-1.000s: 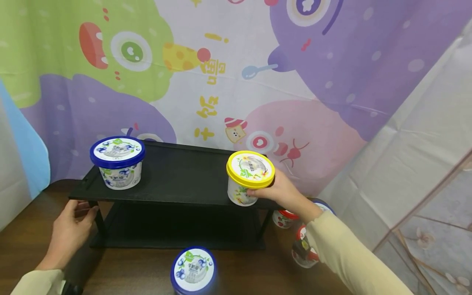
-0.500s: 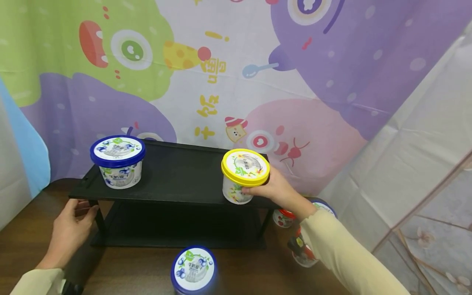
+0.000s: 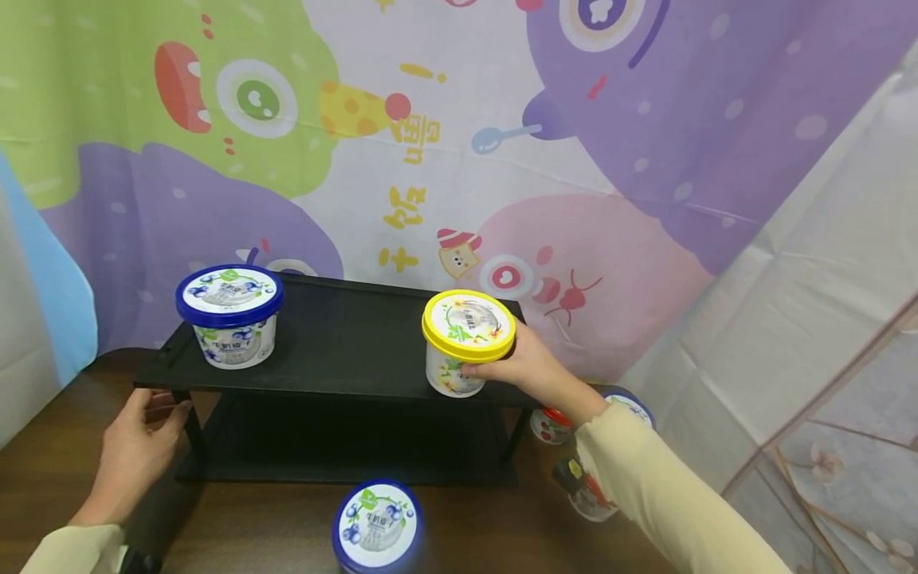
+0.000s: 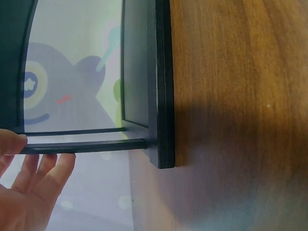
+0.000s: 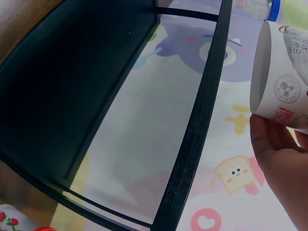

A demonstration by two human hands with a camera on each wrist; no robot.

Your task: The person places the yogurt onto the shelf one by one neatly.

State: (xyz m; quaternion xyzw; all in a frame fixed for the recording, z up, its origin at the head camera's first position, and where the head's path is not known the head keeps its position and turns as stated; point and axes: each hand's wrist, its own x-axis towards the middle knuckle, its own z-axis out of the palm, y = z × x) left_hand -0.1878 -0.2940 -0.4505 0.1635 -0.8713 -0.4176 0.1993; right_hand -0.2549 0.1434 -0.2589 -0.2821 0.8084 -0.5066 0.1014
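Note:
My right hand [image 3: 527,363] grips a paper tub with a yellow lid [image 3: 468,325] over the right half of a black two-tier shelf [image 3: 344,339]. In the right wrist view, the white tub wall [image 5: 284,72] is apart from the upper tier's edge, its base facing it. My left hand [image 3: 139,438] is at the shelf's left end. Its thumb and fingers pinch a thin black post [image 4: 96,146], as the left wrist view shows. On the upper tier's left end stands a blue-lidded tub [image 3: 231,315] with blueberry pictures.
Another blue-lidded tub [image 3: 378,526] stands on the wooden table [image 3: 237,526] before the shelf. At the right are a red-lidded tub [image 3: 551,426], a tub [image 3: 594,501] partly behind the sleeve, and a blue-lidded one [image 3: 631,405]. A cartoon curtain [image 3: 402,175] hangs behind.
My right hand has moved the yellow-lidded tub a little to the left above the shelf. The left hand stays at the post, and the other tubs have not moved.

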